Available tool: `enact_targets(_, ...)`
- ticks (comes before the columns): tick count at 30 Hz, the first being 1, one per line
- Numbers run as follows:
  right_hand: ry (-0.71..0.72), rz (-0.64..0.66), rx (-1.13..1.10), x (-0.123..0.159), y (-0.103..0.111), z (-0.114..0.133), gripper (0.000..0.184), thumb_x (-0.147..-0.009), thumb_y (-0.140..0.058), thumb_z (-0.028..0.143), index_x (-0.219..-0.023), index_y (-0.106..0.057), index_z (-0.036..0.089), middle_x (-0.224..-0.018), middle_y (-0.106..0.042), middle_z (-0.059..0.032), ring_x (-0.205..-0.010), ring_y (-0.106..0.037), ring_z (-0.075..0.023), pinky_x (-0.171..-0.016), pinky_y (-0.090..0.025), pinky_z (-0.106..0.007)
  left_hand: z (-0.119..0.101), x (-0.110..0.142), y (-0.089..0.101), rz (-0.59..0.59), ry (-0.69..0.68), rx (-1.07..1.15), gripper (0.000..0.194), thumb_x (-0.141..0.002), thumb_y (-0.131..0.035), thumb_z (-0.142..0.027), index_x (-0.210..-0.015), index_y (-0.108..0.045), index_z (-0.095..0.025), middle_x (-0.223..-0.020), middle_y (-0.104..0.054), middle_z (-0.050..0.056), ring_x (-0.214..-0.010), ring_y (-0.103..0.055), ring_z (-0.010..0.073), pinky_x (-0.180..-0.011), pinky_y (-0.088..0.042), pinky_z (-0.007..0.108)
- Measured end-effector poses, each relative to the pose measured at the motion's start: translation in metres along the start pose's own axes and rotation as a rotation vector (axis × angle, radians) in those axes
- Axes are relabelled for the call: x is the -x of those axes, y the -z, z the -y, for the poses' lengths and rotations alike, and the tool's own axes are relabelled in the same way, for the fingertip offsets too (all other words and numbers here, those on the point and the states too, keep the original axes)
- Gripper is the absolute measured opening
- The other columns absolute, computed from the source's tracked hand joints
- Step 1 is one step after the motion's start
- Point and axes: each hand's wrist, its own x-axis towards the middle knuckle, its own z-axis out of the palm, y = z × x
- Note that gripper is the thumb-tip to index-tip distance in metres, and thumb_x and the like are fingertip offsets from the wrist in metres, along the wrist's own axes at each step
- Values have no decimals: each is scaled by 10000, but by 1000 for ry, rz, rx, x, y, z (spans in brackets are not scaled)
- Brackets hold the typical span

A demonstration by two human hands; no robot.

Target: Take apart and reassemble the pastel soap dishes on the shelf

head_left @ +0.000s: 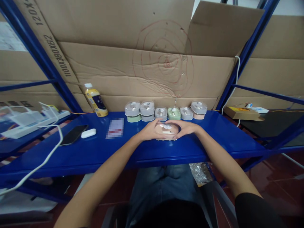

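Observation:
A small peach plastic box [167, 131] with a pale lid and a clasp sits on the blue steel shelf [95, 155], just in front of the other boxes. My left hand [150, 130] cups its left side, and my right hand [185, 127] cups its right side, so the fingertips nearly meet over the lid. Behind my hands stands a row of similar boxes [161, 114] in grey, green and peach. Some are stacked in pairs. The box's underside is hidden.
A yellow-labelled bottle [96, 102], a blurred card [115, 128], a white earbud case [88, 133], a black phone [73, 134] and a white power strip [35, 122] with cables lie to the left. Cardboard sheets [128, 71] stand behind the shelf.

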Motion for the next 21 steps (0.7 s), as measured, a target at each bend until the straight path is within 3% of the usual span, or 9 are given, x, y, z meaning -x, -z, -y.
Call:
enact_targets(4,-13,-164,211,-7,-15,6,1043,-647,-941,549,-1540,-513,221,-1490,-606,-156,-1365,-584,-370,-1177,-441,-565,-9,0,-3,1,-48,-103,979,-630,-943,-557,-1439,-512,-212,-1393,-659,145,-1282,-645,385,-1084,-523,534)
enact_targets(7,9,-208,242,-11,-21,8,1025,-638,-935,593,-1507,-557,202,-1450,-641,-166,-1320,-618,-379,-1137,-481,-562,-7,0,-3,50,-49,-78,1072,-616,-950,-552,-1506,-451,-223,-1442,-624,151,-1315,-622,385,-1108,-505,538)
enact_targets(11,-18,-307,141,-4,-6,4,883,-683,-914,554,-1449,-612,236,-1430,-666,-116,-1295,-638,-343,-1127,-499,-532,0,1,-1,25,0,-86,1268,-622,-943,-551,-1635,-266,-203,-1481,-575,195,-1362,-575,404,-1125,-480,570)
enact_targets(13,-50,-383,84,2,7,-2,792,-735,-872,548,-1419,-626,234,-1406,-675,-106,-1277,-642,-327,-1112,-511,-520,1,2,1,11,-2,-133,1259,-649,-926,-568,-1651,-256,-203,-1478,-572,198,-1351,-577,408,-1120,-481,576)
enact_targets(15,-91,-494,53,8,18,-9,707,-796,-811,573,-1386,-633,226,-1364,-690,-106,-1232,-657,-319,-1083,-528,-517,0,2,3,17,-46,-198,1042,-721,-877,-581,-1586,-423,-218,-1457,-585,175,-1331,-587,396,-1130,-472,566)
enact_targets(18,-182,-697,35,11,27,-18,629,-869,-715,620,-1350,-630,223,-1234,-726,-107,-1112,-689,-307,-1017,-557,-513,-1,2,3,71,-144,-256,532,-881,-729,-564,-1292,-723,-225,-1323,-650,134,-1323,-578,358,-1153,-460,520)
enact_targets(21,-226,-809,36,10,26,-23,602,-890,-673,644,-1319,-633,224,-1134,-735,-99,-1043,-697,-296,-966,-574,-490,-2,1,2,77,-184,-262,404,-994,-577,-532,-1150,-792,-228,-1220,-673,116,-1301,-574,324,-1157,-456,490)
